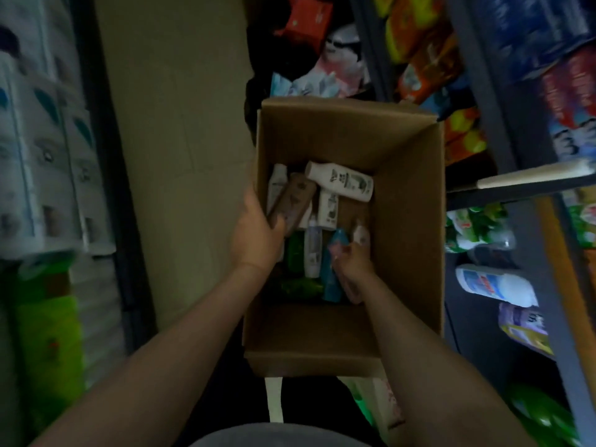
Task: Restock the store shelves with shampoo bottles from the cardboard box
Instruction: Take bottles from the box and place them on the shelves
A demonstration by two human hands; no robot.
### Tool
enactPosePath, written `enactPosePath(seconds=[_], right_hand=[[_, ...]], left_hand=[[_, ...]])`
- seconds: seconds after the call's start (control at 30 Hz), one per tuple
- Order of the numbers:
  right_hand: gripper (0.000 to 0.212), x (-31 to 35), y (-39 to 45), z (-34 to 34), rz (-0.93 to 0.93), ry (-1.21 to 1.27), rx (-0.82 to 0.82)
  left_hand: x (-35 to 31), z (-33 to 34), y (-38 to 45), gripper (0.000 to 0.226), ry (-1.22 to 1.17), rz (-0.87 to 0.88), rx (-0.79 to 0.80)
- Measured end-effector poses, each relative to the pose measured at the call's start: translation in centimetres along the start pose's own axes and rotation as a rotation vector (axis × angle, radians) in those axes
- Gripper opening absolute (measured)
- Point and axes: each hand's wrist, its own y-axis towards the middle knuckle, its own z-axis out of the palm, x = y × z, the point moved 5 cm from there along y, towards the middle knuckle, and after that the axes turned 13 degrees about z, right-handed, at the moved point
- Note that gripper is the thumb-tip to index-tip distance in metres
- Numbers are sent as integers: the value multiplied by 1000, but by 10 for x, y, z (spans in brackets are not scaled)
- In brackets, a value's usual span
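Narrow store aisle, dim light, pale floor (180, 156); shelving on both sides. Left shelves (42, 162) carry white packaged goods with green packs below; right shelves (503, 130) carry bright orange, red and blue packets up top, bottles lower down (frame blurred, labels unreadable).

Cardboard box (409, 221) open, flaps up, centre of aisle, resting on a white stool (274, 401) seen under its near edge.

Contents: shampoo bottles lying loose on the box floor. White bottle (342, 182) lies across the far end, atop others. Green bottle (295, 253) and slim white bottle (312, 250) along the middle; teal bottle (332, 272) beside them toward the near end.

Left hand (258, 233) at the box's left wall, fingers curled round a brown bottle (292, 201), which is tilted, top pointing to the far end.

Right hand (353, 262) down inside the box, fingers closed round the teal bottle; a small pale bottle (361, 233) lies just past its fingertips (contact not resolvable).
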Motion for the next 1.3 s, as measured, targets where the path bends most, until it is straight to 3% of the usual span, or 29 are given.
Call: enactPosePath(seconds=[0.1,0.27,0.4,0.47,0.63,0.77,0.83,0.9,0.97,1.1,1.17,1.3], right_hand=[[33,4,14,16,-119,-271,-30],[50,26,19,21,-217,-529,-39],[32,25,44,25,-307,-716,-44],[28,28,43,25,-348,-677,-90],[24,18,36,21,-139,-493,-64],[28,13,19,-8,-169,-481,-100],[33,17,2,-27,-187,-451,-77],[30,26,-18,-49,-259,-406,-66],[20,36,-47,-74,-359,-289,-59],[17,48,-118,-126,-480,70,3],[21,48,-153,-149,-497,219,55],[31,33,-225,-197,-543,412,57]], left_hand=[[4,4,1,79,39,9,6],[-1,5,1,80,73,18,8],[-4,6,-2,78,61,49,-1],[-5,5,-2,79,63,54,-5],[-7,1,-2,79,77,65,-13],[-11,2,-3,82,124,106,1],[-15,1,-8,88,293,204,-17],[-30,2,-17,89,523,427,4],[-44,8,-26,84,571,595,81],[-72,20,-46,89,325,495,362],[-102,16,-59,96,347,572,395],[-167,-18,-68,55,291,725,241]])
